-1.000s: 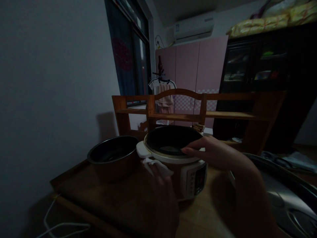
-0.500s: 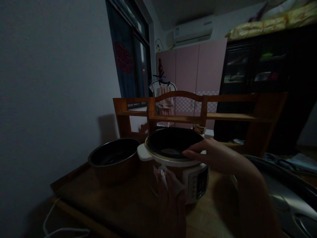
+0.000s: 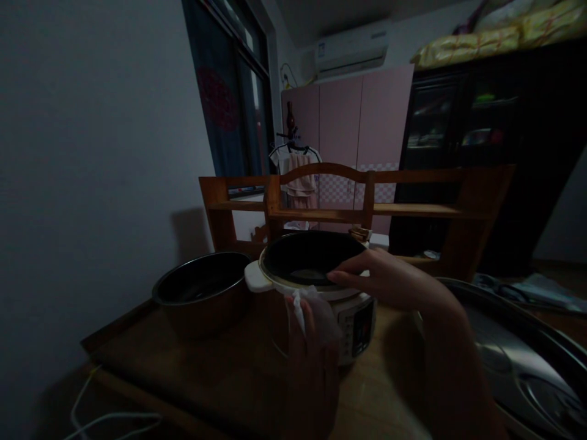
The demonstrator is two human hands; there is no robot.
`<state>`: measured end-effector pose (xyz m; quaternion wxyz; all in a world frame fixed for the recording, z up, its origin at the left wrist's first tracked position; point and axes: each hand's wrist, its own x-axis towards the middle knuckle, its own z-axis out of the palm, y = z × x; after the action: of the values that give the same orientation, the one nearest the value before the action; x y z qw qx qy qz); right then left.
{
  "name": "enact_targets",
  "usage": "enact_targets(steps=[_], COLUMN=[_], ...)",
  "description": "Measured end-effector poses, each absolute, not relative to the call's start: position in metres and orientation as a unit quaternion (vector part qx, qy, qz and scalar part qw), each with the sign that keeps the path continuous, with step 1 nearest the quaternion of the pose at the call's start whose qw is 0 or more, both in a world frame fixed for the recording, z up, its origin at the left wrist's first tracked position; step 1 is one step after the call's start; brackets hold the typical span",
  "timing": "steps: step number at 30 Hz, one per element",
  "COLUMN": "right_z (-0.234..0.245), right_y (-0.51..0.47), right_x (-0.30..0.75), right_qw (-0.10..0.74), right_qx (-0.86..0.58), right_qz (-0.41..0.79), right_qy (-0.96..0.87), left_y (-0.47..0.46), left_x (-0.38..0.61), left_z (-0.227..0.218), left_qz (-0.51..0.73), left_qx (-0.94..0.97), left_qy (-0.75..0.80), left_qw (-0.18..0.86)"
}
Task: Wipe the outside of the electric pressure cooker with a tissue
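Note:
An electric cooker (image 3: 275, 318) with a white rim, a side handle and a front control panel stands on the wooden table, its top uncovered and its inside dark. My left hand (image 3: 309, 360) holds a crumpled white tissue (image 3: 323, 315) against the cooker's front, just below the rim. Over the rim's right side lies my right hand (image 3: 380, 272), gripping there with its fingertips inside the opening. To the left is a dark inner pot (image 3: 202, 318), apart from the cooker.
A large lid (image 3: 499, 348) with a shiny metal inside lies at the right. Behind the cooker rises a wooden shelf rack (image 3: 321, 214). A white cord (image 3: 110, 417) hangs by the table's front left edge, and a wall (image 3: 105, 153) borders the left.
My left hand has moved up with the tissue, closer to the cooker's rim. The right hand keeps its place on the rim. The whole view has shifted slightly.

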<state>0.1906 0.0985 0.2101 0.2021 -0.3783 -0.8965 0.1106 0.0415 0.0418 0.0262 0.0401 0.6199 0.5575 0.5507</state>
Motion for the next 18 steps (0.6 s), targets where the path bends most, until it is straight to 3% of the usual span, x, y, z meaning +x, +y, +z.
enact_targets(steps=[9, 18], right_z=[0.21, 0.2101], right_y=[0.099, 0.0991], right_x=[0.1912, 0.1901], right_qw=[0.209, 0.205], right_qx=[-0.37, -0.371], right_qz=[0.112, 0.124], right_qy=[-0.898, -0.897], left_y=[0.0414, 0.0385], left_x=[0.0387, 0.0333], left_z=[0.0252, 0.0225], left_qz=[0.481, 0.498], left_qx=[0.677, 0.68], left_qy=[0.557, 0.538], left_qw=[-0.008, 0.023])
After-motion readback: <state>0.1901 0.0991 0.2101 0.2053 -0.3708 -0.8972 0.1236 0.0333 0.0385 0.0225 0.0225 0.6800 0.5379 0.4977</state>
